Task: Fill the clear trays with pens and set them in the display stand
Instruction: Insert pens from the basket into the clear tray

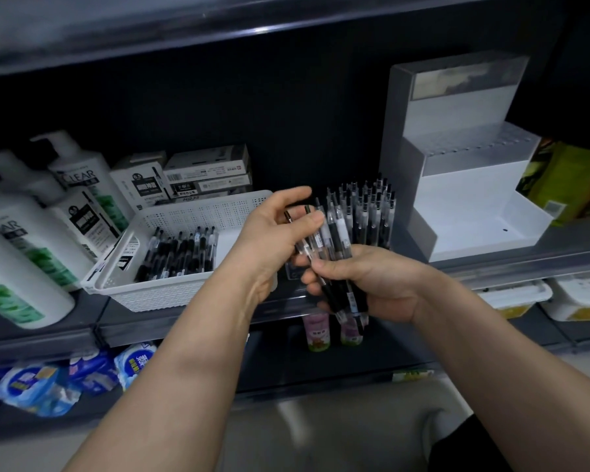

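Observation:
My right hand [365, 281] grips a bunch of black-and-clear pens [334, 243] above the shelf edge. My left hand [280, 233] is at the top of that bunch, its thumb and fingers pinching the upper ends of a pen or two. Just behind the hands a clear tray [361, 212] stands packed with upright pens. The white stepped display stand [470, 185] sits to the right on the shelf with its tiers bare. A white perforated basket [171, 267] to the left holds several more loose pens [178, 253].
White shampoo bottles [31, 240] crowd the shelf's left end, and pen boxes [205, 175] are stacked behind the basket. A yellow-green package [569, 185] stands right of the stand. The shelf below holds blue packets [65, 376], small bottles [315, 330] and white tubs [576, 298].

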